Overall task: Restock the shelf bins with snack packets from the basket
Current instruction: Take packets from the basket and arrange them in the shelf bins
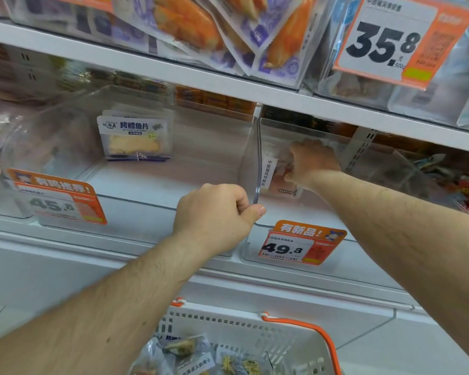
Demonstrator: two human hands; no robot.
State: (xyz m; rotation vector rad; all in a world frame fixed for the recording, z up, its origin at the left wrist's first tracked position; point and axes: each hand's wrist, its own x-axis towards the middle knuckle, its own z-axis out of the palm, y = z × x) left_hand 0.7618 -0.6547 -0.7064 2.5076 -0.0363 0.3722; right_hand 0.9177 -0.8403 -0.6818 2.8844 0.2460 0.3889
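My left hand (217, 215) is closed on the front corner edge of a clear plastic shelf bin (173, 185), which holds a few white fish-fillet packets (134, 139) at its back. My right hand (310, 162) reaches inside the neighbouring clear bin (290, 215) on the right, fingers closed on pinkish snack packets (279, 177) standing against that bin's left wall. Below, a white basket (241, 328) with orange handles holds several snack packets (190, 353).
The white shelf above (173, 74) carries bins of orange-and-purple packets (222, 31) and a 35.8 price tag (387, 41). Price tags 45.8 (56, 200) and 49.8 (298, 244) hang on the bin fronts. More filled bins sit far left and right.
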